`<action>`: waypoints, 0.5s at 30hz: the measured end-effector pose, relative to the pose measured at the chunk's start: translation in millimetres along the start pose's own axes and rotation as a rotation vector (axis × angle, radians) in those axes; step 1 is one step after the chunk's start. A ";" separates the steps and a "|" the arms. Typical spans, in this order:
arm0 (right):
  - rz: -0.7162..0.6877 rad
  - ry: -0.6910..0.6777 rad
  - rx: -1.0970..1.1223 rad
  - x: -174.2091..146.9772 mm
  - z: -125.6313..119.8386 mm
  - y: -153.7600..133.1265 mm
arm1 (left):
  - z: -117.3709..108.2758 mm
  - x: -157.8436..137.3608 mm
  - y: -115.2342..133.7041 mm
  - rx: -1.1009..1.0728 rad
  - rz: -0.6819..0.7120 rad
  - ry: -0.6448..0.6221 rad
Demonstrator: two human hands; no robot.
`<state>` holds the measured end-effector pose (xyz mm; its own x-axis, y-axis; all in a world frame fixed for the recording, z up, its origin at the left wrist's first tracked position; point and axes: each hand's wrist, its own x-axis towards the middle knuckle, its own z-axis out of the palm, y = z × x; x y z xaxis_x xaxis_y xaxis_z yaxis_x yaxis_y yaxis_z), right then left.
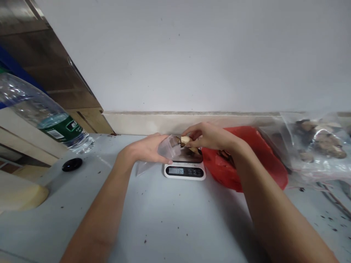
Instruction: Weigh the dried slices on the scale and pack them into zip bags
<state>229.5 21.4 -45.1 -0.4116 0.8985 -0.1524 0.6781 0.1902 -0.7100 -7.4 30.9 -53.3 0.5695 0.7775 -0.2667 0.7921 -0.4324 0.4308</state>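
Observation:
My left hand (pixel 148 148) is closed around a clear plastic bag (pixel 168 149), its mouth turned toward the right over the scale. My right hand (pixel 201 134) pinches a pale, cream-coloured piece (pixel 185 140) at that mouth. Beneath both hands sits a small white kitchen scale (pixel 185 171), its display lit with digits. Dark brown pieces show on or just above its metal plate, partly hidden by my fingers. Under my right forearm, a red plastic bag (pixel 263 157) lies open with brown dried pieces (pixel 225 156) inside.
At right, a clear bag (pixel 323 142) holds brown and pale dried pieces. A water bottle (pixel 59 126) stands at left near a black oval object (pixel 72 164) and a pale, blurred container (pixel 24 193). Behind the grey table (pixel 164 226) rises a white wall (pixel 192 58). Dark crumbs dot the tabletop.

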 end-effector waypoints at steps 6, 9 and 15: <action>-0.261 0.120 0.105 0.2 5.1 -7.8 | 4.5 1.7 9.8 -0.159 0.130 0.092; -0.342 0.235 0.155 0.3 10.9 -15.0 | 4.5 1.9 12.1 -0.231 0.134 0.149; -0.431 0.201 0.218 3.0 16.7 -16.1 | 3.1 2.3 7.6 -0.256 0.085 0.187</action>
<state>207.2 14.4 -45.6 -0.4857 0.8191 0.3053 0.3215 0.4921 -0.8090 0.6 28.0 -53.3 0.5621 0.8243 -0.0682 0.6494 -0.3888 0.6535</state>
